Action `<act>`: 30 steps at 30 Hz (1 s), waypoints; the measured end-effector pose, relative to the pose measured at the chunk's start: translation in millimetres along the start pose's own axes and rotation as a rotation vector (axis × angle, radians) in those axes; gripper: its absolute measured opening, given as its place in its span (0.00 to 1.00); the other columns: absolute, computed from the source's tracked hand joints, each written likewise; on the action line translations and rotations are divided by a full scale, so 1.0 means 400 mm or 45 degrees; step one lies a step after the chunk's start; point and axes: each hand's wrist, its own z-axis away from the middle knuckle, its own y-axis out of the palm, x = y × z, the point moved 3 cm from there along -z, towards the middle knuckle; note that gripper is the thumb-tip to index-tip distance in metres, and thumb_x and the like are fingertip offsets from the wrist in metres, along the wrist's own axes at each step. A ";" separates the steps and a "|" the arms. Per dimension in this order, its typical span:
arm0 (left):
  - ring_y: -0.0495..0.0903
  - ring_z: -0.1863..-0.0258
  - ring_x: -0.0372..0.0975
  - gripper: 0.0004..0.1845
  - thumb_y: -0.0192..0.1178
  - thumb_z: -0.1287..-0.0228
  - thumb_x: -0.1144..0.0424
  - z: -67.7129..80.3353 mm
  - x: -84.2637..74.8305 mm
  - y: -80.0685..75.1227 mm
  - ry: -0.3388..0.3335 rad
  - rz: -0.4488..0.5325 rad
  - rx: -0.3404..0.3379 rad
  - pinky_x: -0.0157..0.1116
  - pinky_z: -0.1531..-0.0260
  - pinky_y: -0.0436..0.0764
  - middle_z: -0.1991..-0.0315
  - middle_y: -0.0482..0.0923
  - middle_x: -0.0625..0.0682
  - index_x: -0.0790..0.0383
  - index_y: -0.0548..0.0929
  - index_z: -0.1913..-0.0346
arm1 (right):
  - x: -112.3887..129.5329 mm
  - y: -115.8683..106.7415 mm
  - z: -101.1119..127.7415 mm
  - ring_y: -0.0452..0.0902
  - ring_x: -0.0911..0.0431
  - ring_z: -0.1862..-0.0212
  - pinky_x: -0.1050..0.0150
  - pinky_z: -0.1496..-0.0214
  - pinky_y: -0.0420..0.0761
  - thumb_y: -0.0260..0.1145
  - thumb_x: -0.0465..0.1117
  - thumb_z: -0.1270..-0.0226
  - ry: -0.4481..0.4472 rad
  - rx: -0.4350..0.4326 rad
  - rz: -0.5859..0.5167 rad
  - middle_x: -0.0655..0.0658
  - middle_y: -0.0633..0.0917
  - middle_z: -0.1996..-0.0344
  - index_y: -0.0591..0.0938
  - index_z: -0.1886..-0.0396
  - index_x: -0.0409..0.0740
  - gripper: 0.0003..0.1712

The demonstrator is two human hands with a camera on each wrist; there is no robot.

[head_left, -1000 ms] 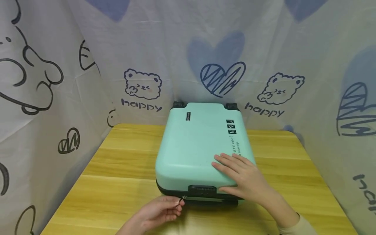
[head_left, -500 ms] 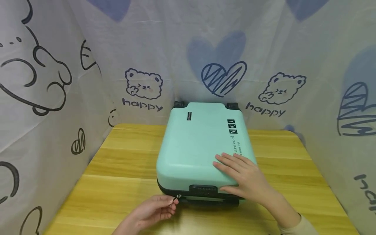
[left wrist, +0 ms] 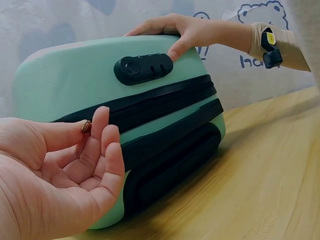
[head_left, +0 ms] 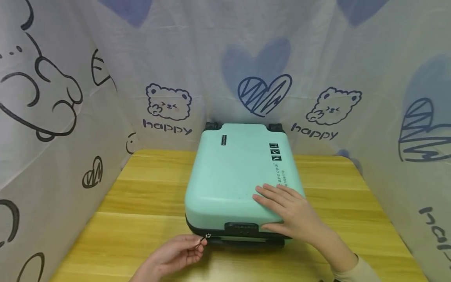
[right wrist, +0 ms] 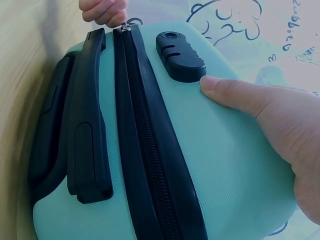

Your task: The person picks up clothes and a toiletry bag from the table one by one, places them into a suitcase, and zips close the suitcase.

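Note:
A mint-green hard-shell suitcase (head_left: 239, 168) lies flat on the wooden table, its handle side facing me. At its front edge my left hand (head_left: 176, 252) pinches a zipper pull (left wrist: 86, 126) between thumb and index finger; the other fingers curl loosely. The zipper slider (right wrist: 125, 27) sits on the black zipper (right wrist: 145, 125), left of the combination lock (right wrist: 180, 57). My right hand (head_left: 292, 213) rests on the right front part of the lid with its fingers spread. Its thumb (right wrist: 220, 89) reaches down beside the lock.
Below the zipper is a black carry handle (right wrist: 90, 115). The suitcase's wheels (head_left: 213, 126) point toward the back curtain (head_left: 218, 47), which is printed with bears and hearts. Wooden tabletop (head_left: 148, 188) extends on both sides of the suitcase.
My left hand has moved left along the suitcase's front edge, drawing the zipper pull away from the lock. The right hand has stayed in place on the lid.

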 end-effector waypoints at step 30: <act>0.81 0.57 0.31 0.14 0.45 0.24 0.66 -0.017 0.022 -0.008 0.041 -0.026 0.043 0.29 0.50 0.80 0.59 0.84 0.43 0.61 0.81 0.49 | 0.083 0.043 -0.009 0.63 0.46 0.27 0.37 0.29 0.60 0.74 0.72 0.60 0.078 0.173 0.287 0.39 0.67 0.28 0.60 0.24 0.48 0.66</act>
